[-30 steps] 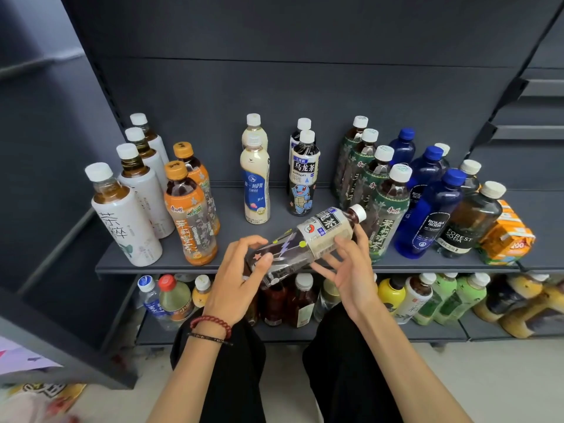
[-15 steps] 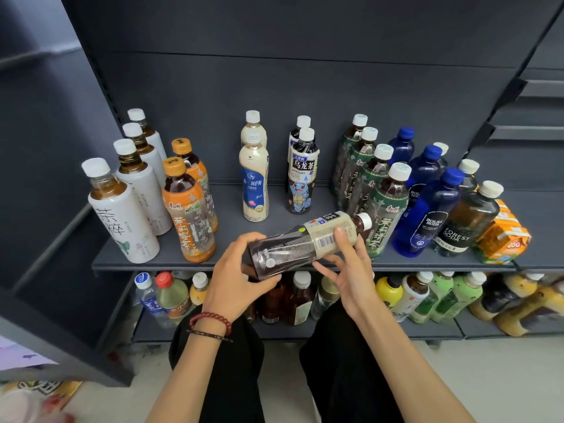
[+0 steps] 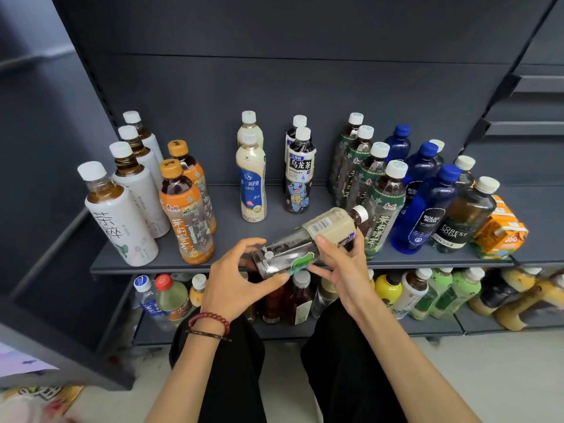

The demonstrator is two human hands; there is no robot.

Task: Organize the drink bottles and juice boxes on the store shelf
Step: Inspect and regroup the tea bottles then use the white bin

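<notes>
Both my hands hold a dark oolong tea bottle [image 3: 317, 239] on its side above the front edge of the grey shelf [image 3: 232, 236], white cap pointing right. My left hand [image 3: 241, 282] grips its base; my right hand [image 3: 341, 264] grips its middle, with the barcode facing up. Behind it stand two matching oolong bottles [image 3: 300, 175], the front one with a blue turtle picture. Milk tea bottles [image 3: 251, 178] stand to their left. An orange juice box [image 3: 500, 230] lies at the shelf's right end.
White tea bottles [image 3: 122, 215] and orange-label bottles [image 3: 186, 209] fill the left side. Green-label bottles [image 3: 381, 206], blue soda bottles [image 3: 427, 209] and a dark soda bottle [image 3: 467, 215] crowd the right. A lower shelf [image 3: 427, 328] holds several mixed bottles.
My hands have turned the lying bottle about its long axis: the label front rolled away and the barcode now faces up. The bottle stays at the same place over the shelf's front.
</notes>
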